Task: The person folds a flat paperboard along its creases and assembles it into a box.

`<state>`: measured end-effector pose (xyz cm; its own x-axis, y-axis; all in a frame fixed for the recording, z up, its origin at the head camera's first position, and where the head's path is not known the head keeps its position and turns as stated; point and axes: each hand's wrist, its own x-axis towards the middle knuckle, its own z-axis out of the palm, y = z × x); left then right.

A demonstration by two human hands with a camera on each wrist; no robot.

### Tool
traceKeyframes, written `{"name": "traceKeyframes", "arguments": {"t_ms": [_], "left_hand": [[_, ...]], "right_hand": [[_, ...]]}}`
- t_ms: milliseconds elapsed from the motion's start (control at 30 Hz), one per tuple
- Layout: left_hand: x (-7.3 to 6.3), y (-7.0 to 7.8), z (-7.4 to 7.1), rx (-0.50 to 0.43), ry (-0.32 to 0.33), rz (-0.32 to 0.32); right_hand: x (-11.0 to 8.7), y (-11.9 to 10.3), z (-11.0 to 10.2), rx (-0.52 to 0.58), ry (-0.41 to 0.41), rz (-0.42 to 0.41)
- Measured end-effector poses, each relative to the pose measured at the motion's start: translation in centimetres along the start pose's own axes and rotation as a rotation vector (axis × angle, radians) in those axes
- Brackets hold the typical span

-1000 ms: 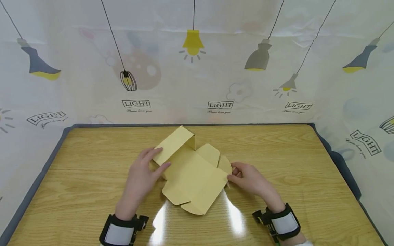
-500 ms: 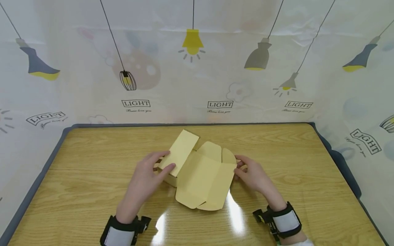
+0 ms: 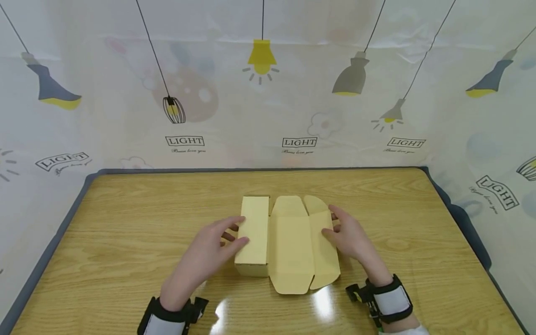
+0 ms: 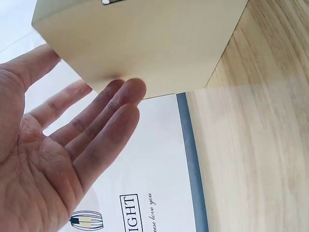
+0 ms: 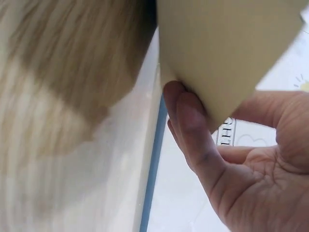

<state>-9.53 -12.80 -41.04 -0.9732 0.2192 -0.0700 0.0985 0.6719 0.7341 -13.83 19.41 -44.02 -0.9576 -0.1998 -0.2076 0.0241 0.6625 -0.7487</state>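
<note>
A pale yellow cardboard box (image 3: 254,232) lies in front of me in the head view, its narrow body on the left and its lid (image 3: 291,239) folded out to the right. My left hand (image 3: 211,242) rests against the body's left side, thumb and index tips at the top edge. In the left wrist view its fairly straight fingers (image 4: 108,128) touch the side wall (image 4: 145,48). With thumb above and fingers below, my right hand (image 3: 351,236) pinches the lid's outer flap (image 3: 324,251). The right wrist view shows those fingers (image 5: 195,128) under the flap.
The box is on a wood-grain table (image 3: 138,223) with a dark blue-grey edge (image 3: 188,170). Behind it hangs a pale cloth (image 3: 234,93) printed with lamps. Black straps (image 3: 389,300) sit on both wrists.
The box has turned from a slant to nearly square with me and shifted right. Both hands have moved with it, and the right thumb now lies over the flap.
</note>
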Motion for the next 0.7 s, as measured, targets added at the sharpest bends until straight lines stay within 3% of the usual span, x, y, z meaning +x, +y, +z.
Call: {"name": "traceKeyframes", "arguments": {"t_ms": [200,267,467,600,700], "left_hand": [[0.2,-0.6,-0.3,0.024,0.109,0.011],[0.3,-0.9,-0.5,0.019,0.131,0.014],[0.3,-1.5,-1.0,0.048,0.154,0.002],[0.4,-1.7,-1.2,0.055,0.148,-0.028],[0.4,-1.8,-1.3,0.049,0.142,-0.039]], "right_hand": [[-1.0,-1.7,0.3,0.205,-0.112,-0.063],[-1.2,-2.0,0.6,0.226,-0.145,-0.058],[-1.4,-1.9,1.1,0.074,-0.19,-0.003],[-1.5,-1.4,0.8,-0.048,-0.203,-0.022],[-1.5,-1.2,0.8,-0.08,-0.27,-0.053]]}}
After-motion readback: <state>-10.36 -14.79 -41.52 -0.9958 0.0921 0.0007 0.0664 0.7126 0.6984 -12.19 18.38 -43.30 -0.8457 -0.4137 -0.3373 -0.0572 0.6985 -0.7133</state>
